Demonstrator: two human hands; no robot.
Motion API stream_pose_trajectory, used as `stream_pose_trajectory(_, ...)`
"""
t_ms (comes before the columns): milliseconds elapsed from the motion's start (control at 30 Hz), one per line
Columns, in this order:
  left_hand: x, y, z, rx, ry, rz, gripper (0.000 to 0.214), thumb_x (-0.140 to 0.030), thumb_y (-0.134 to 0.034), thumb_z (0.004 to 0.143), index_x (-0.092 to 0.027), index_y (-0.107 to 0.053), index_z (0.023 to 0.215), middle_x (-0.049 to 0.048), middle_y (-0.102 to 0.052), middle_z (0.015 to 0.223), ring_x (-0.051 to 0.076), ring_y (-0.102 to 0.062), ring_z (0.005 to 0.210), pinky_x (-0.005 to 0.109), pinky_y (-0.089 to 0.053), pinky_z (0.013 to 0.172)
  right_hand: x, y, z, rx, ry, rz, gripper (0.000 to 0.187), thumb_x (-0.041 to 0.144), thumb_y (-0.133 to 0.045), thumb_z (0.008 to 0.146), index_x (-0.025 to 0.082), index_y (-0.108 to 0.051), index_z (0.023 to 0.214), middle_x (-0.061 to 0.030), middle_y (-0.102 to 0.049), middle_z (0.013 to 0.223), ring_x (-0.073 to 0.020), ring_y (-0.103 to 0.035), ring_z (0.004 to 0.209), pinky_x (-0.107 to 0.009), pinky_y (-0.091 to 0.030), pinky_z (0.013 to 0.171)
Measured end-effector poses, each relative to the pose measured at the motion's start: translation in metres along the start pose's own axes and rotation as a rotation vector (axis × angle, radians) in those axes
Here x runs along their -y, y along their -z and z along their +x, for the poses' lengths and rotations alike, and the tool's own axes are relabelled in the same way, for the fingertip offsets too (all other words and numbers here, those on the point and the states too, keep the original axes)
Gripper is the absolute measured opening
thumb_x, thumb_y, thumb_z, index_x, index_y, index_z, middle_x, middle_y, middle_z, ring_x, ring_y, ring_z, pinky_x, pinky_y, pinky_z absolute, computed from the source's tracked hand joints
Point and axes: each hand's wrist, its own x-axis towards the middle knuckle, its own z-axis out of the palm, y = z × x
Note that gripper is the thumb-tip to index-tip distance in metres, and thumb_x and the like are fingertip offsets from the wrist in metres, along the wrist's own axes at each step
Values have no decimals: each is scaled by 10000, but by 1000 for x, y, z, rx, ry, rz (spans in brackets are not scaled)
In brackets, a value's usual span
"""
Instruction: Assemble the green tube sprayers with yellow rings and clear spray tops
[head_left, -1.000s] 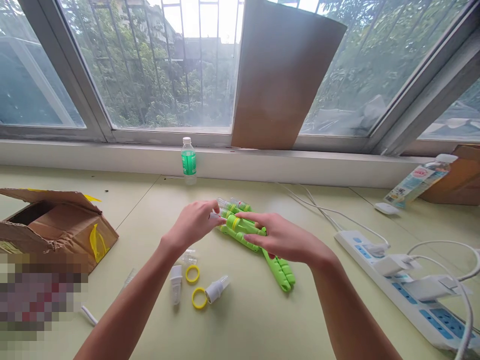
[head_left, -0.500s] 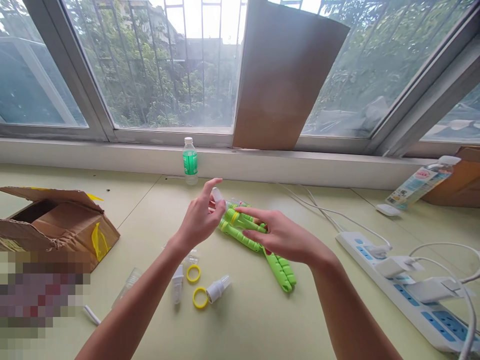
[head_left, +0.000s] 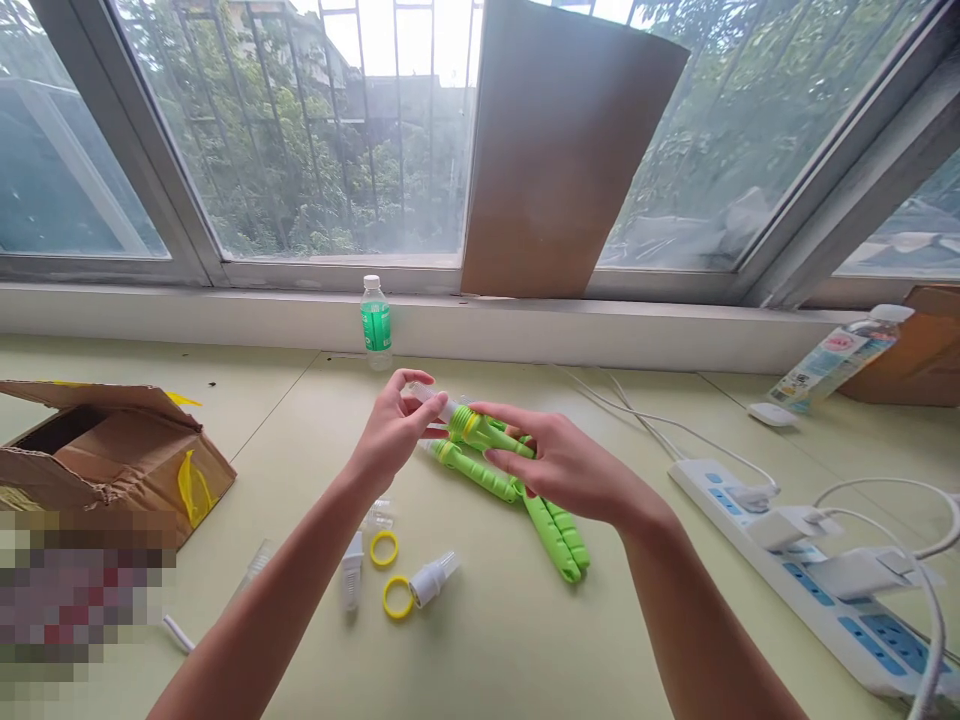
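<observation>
My left hand (head_left: 397, 425) pinches a white and clear plastic tip piece (head_left: 448, 408) at the threaded end of a green tube. My right hand (head_left: 559, 462) is closed around that green tube (head_left: 491, 435), which has a yellow ring below its threads. Beneath both hands, more green ribbed tubes (head_left: 555, 535) lie on the table. Closer to me are two yellow rings (head_left: 384, 548), a white tip piece (head_left: 433, 578) with a clear end, and another white piece (head_left: 351, 575). A clear plastic part (head_left: 381, 513) sits partly behind my left forearm.
An open cardboard box (head_left: 135, 450) stands at the left. A white power strip (head_left: 795, 570) with plugs and cables runs along the right. By the window sill are a green-labelled bottle (head_left: 376, 325) and a tilted larger bottle (head_left: 836, 360).
My left fingers have curled further around the white tip piece, which now lines up with the green tube's threaded end. My right hand keeps its hold on the tube.
</observation>
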Motion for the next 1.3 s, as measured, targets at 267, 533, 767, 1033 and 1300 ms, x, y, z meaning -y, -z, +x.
stream_pose_trajectory(267, 1, -3, -2, 28, -24, 32, 362, -426, -685, 795, -204, -518, 1028, 5, -681, 769, 145, -668, 752, 357, -572, 792, 2, -5, 1, -35, 66, 16, 459, 317, -535, 895, 325, -518, 1353, -2, -679, 945, -115, -507, 603, -215, -396, 535)
stream_pose_trajectory(533, -12, -5, -13, 175, -123, 145, 431, -407, -646, 832, -234, -536, 1212, 42, -704, 871, 179, -662, 805, 314, -569, 732, -3, -9, 7, -59, 65, -76, 159, 259, -517, 870, 224, -602, 999, 15, -616, 780, -137, -484, 643, -242, -357, 568)
stream_pose_trajectory(767, -13, 0, -14, 255, -136, 184, 543, -395, -603, 869, -266, -435, 1369, 76, -692, 982, 208, -657, 888, 306, -547, 724, -8, -11, 9, -6, 26, 1, 88, 271, -525, 865, 213, -555, 923, 25, -541, 748, -129, -454, 637, -243, -344, 557)
stream_pose_trajectory(1033, -15, 6, -15, 322, -114, 314, 605, -412, -621, 846, -280, -359, 1375, 107, -604, 1208, 210, -651, 940, 316, -530, 751, -11, -7, 10, 97, -33, 135, 145, 279, -554, 861, 211, -540, 988, 19, -534, 740, -135, -457, 636, -245, -347, 531)
stream_pose_trajectory(1300, -7, 33, -14, 430, 141, 1230, 434, -359, -688, 714, -260, -595, 1127, 53, -657, 1041, 242, -623, 950, 292, -469, 713, -14, -3, 9, 47, -22, 131, 186, 262, -549, 863, 204, -564, 1039, -9, -592, 824, -175, -543, 746, -277, -396, 618)
